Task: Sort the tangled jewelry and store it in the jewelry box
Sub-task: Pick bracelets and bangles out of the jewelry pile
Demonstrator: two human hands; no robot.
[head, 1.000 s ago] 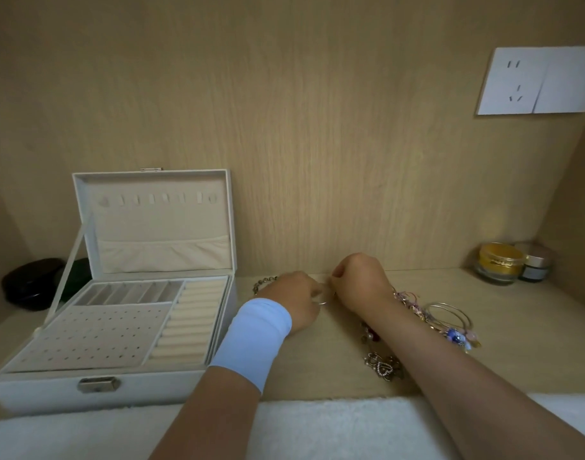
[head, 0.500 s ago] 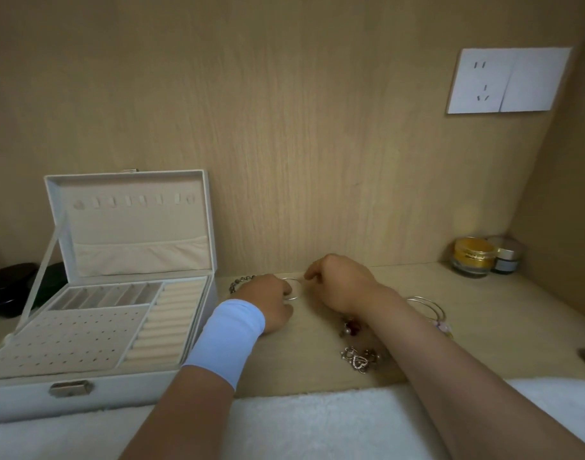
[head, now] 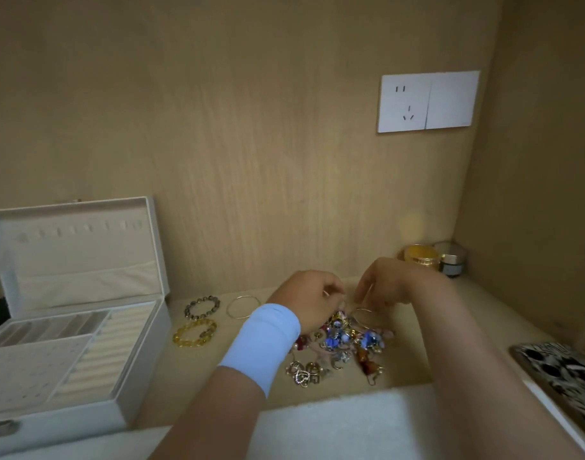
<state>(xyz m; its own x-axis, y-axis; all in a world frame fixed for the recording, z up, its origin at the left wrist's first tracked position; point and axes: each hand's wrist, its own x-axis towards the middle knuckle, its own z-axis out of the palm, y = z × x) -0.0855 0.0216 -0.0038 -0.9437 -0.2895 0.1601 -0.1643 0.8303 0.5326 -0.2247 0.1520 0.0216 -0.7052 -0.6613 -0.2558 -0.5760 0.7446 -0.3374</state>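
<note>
The white jewelry box (head: 144, 360) stands open at the left, lid upright, its trays bare. To its right a dark beaded bracelet (head: 202, 307), a yellow beaded bracelet (head: 195, 333) and a thin silver bangle (head: 243, 307) lie apart on the shelf. The tangled jewelry pile (head: 347, 341), with blue, red and gold pieces, sits in the middle. My left hand (head: 309, 300), a white band on its wrist, pinches a thin metal piece at the pile's top. My right hand (head: 387, 283) pinches a thin wire hoop (head: 362, 312) rising from the pile.
A yellow jar (head: 420, 257) and a small grey jar (head: 450, 258) stand in the back right corner. A phone in a black-and-white case (head: 563, 380) lies at the right edge. A white pad (head: 334, 426) covers the front. A socket plate (head: 427, 102) is on the back wall.
Both hands moved right, from the spot beside the box to the tangled pile. The silver bangle now lies free next to the two beaded bracelets.
</note>
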